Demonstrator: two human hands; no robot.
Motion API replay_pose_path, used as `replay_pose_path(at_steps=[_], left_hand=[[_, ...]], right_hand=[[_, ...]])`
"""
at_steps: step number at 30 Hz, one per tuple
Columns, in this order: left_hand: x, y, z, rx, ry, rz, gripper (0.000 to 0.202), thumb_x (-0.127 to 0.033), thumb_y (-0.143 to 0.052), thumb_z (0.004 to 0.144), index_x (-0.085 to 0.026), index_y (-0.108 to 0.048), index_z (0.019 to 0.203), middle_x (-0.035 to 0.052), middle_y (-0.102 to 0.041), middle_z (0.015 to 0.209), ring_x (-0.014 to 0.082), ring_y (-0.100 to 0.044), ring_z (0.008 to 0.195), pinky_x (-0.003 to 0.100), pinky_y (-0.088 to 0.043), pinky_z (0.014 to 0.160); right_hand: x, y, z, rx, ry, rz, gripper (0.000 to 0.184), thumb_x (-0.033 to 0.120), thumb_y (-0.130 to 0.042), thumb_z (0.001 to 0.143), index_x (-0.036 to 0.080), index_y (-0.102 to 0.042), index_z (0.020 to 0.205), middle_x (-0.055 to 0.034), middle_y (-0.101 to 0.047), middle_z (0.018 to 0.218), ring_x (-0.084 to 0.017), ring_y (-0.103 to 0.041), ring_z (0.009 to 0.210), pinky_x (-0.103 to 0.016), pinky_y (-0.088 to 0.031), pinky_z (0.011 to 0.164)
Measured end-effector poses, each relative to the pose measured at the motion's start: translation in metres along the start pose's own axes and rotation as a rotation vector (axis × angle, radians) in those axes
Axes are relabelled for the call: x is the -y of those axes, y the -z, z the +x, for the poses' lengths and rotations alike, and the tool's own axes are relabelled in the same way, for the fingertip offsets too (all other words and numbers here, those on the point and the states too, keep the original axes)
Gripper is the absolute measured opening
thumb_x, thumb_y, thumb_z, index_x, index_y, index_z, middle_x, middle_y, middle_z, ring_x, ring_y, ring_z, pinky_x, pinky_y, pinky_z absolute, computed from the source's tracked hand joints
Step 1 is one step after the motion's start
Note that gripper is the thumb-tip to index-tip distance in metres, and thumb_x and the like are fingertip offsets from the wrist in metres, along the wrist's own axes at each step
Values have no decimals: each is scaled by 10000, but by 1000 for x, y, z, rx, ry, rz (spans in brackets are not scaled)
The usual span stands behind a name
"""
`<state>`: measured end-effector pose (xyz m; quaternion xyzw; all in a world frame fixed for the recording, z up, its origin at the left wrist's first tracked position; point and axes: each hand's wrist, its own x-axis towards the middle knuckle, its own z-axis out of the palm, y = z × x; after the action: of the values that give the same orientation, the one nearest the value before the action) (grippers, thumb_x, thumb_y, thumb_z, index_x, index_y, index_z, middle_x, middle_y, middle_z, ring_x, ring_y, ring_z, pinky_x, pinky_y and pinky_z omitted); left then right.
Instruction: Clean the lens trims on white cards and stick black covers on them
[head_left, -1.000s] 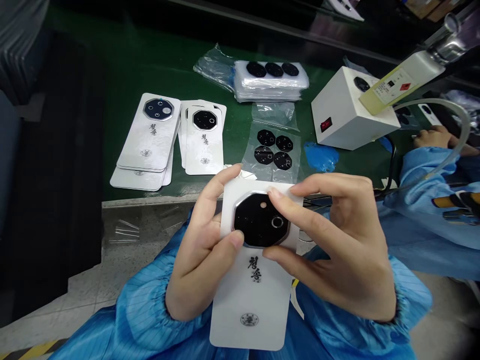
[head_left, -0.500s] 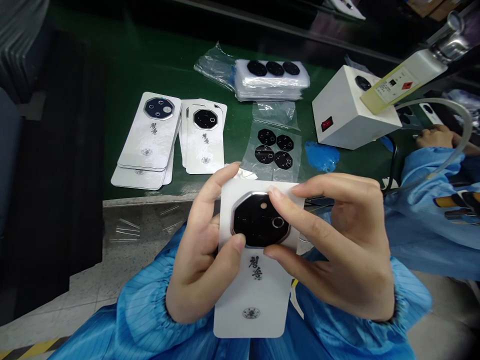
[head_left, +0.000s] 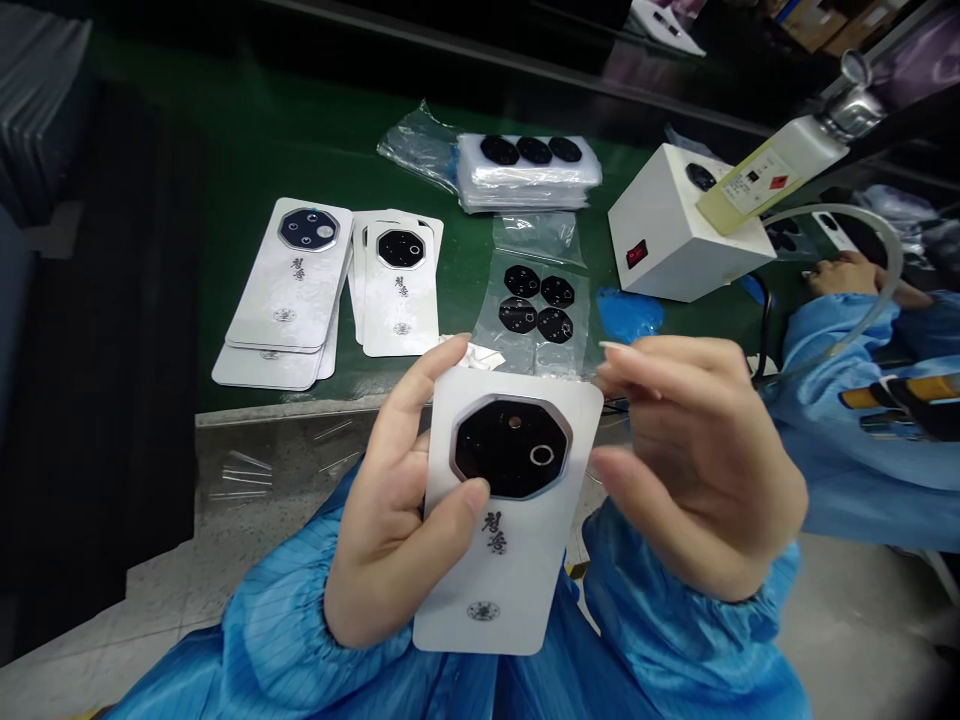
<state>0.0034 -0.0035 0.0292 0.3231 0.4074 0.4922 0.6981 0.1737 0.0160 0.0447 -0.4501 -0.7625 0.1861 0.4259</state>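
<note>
My left hand (head_left: 394,525) grips a white phone back cover (head_left: 510,560) by its left edge, thumb resting on the rim of its black octagonal camera lens (head_left: 511,446). The cover is held upright before my chest, lens toward me. My right hand (head_left: 694,470) hovers just right of the cover, off its surface, fingers curled and loosely apart with nothing visible in them. Both arms wear blue sleeves.
On the green mat (head_left: 247,150) lie two piles of white covers (head_left: 289,290) (head_left: 397,285), a clear sheet with several black lenses (head_left: 538,305), a bagged stack of lens sheets (head_left: 525,170) and a white box with a red switch (head_left: 679,235). Another person's blue sleeve (head_left: 862,400) is at right.
My right hand has lifted its fingers off the lens and drawn back to the right. The cover has tilted and shifted slightly lower in my left hand.
</note>
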Motion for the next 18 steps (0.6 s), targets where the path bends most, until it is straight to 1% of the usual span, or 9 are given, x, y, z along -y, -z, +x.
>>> replay_pose_path(at_steps=[2,4,6,7,11,13,14,16,18], left_hand=[[-1,-2,-1,8,-1,-4,573,-120,-545,838,-402,-403,1317,-25,-710,978,187,-706,713,247,-574,524],[-2,-3,-1,34,4,-7,578,-121,-531,848,-417,-377,1320,-38,-716,937,172,-700,651,248,-568,507],[-2,-4,-1,57,11,7,590,-129,-517,857,-432,-338,1330,-46,-718,900,170,-696,629,253,-561,500],[-2,-4,-2,63,13,23,582,-143,-518,859,-427,-332,1332,-43,-718,898,173,-695,635,259,-562,506],[0,-2,-3,28,21,89,616,-199,-556,847,-419,-292,1359,-16,-704,963,210,-701,744,286,-578,539],[3,0,-3,5,34,107,692,-229,-606,812,-432,-258,1375,-1,-669,1086,237,-692,834,291,-587,547],[4,1,-2,-2,35,116,733,-242,-633,787,-438,-249,1379,3,-631,1175,249,-682,880,292,-592,562],[8,4,-1,-5,26,122,778,-261,-670,744,-437,-255,1379,0,-505,1351,268,-658,952,300,-603,613],[9,6,0,-9,14,118,772,-270,-678,732,-430,-279,1373,-11,-396,1443,272,-649,963,311,-607,640]], right_hand=[[-4,-2,0,5,-104,158,184,173,-556,831,225,-583,1006,-41,-543,896,-172,-521,847,-327,-452,684],[-7,-4,0,87,-220,298,21,210,-539,859,212,-558,868,-13,-525,794,-135,-506,727,-286,-417,586],[-9,-7,0,157,-296,382,110,256,-536,870,203,-511,777,12,-481,719,-104,-460,633,-260,-369,526],[-10,-8,0,173,-309,399,148,271,-534,872,199,-493,749,20,-462,697,-94,-439,609,-253,-353,516],[-9,-10,1,176,-276,391,183,264,-526,870,185,-483,711,24,-446,678,-84,-424,607,-246,-338,533],[-9,-10,1,159,-255,383,181,246,-531,862,182,-486,699,25,-449,673,-84,-431,612,-245,-339,542],[-9,-11,1,146,-244,382,179,238,-535,857,182,-485,695,27,-448,668,-82,-431,609,-243,-339,543],[-9,-12,1,122,-223,385,173,224,-537,851,183,-480,693,31,-449,663,-78,-425,598,-239,-341,544],[-9,-12,0,111,-210,391,169,218,-537,849,186,-477,695,34,-452,663,-74,-420,588,-234,-342,539]])
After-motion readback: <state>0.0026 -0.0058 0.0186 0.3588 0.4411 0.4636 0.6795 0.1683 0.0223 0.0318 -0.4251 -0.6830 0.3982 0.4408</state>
